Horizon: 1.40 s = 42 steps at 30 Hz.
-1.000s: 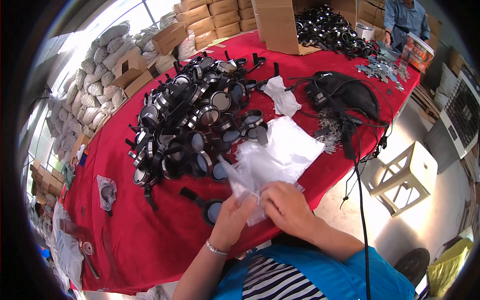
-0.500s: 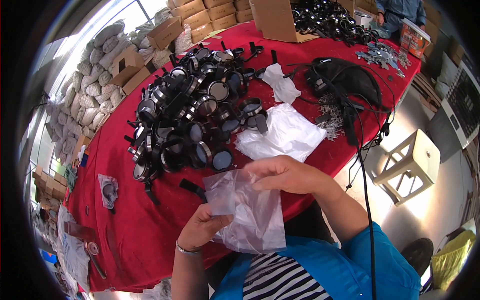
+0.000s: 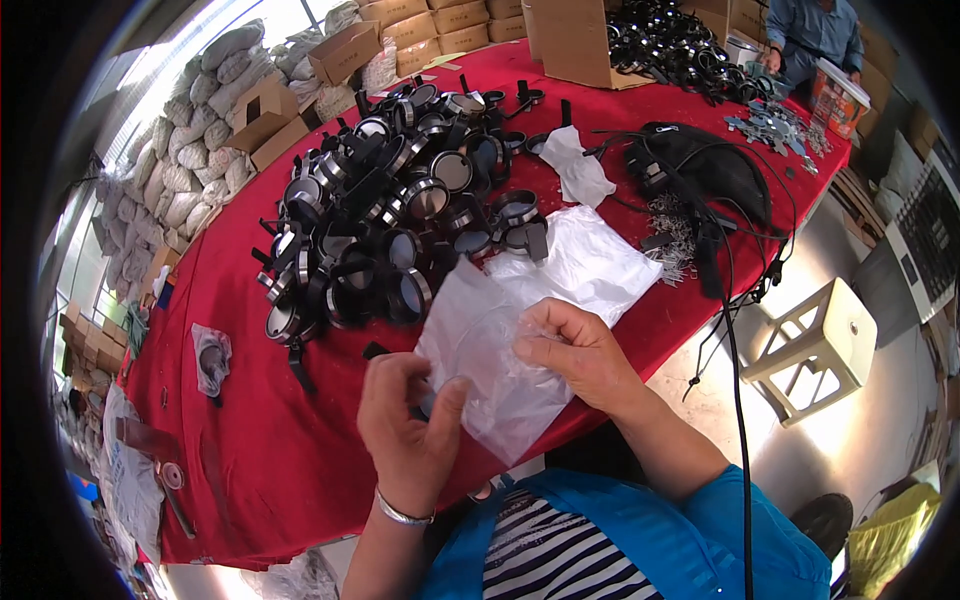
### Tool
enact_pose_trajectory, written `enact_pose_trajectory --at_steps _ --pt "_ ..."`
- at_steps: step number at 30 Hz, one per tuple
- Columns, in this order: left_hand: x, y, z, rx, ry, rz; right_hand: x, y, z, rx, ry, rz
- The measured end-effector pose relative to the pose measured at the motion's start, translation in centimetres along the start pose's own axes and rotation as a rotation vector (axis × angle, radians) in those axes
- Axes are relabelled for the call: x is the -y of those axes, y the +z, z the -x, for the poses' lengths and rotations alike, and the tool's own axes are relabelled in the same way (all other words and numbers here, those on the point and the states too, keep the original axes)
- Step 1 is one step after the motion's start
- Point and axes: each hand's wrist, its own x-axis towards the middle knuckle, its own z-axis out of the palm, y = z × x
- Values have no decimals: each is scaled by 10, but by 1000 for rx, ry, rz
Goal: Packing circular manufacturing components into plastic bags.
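Holding the left hand (image 3: 408, 415) with grip spread at the left edge of a clear plastic bag (image 3: 485, 360); pinching that bag with the right hand (image 3: 588, 358) above the red tabletop (image 3: 270, 430), nearer than a white plastic stack (image 3: 600, 255).

No words or numbers can be made out. At 12 o'clock, the stacked brown cartons (image 3: 412, 28) carry short rows of dark printing, too small to read. At 2 o'clock, by the edge of the red table (image 3: 270, 440), the orange-and-white bucket (image 3: 838, 100) bears a printed wrap, too blurred to read.
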Motion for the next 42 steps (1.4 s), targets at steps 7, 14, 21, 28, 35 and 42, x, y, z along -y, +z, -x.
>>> enact_pose_trajectory --at_steps 7,14,21,28,35,42 --pt "-2 24 5 377 -613 885 -18 11 7 11 63 -7" --pt "4 30 8 353 -742 1082 -18 9 7 42 -29 365" --pt "16 18 7 173 -673 952 -26 -4 9 98 51 -156" --pt "30 11 9 36 -590 750 -24 -22 8 -79 88 -628" --pt "48 -11 7 -144 -479 674 -15 -38 7 -39 1 -597" --pt "46 -16 9 -168 -533 875 2 -36 7 -327 -64 19"
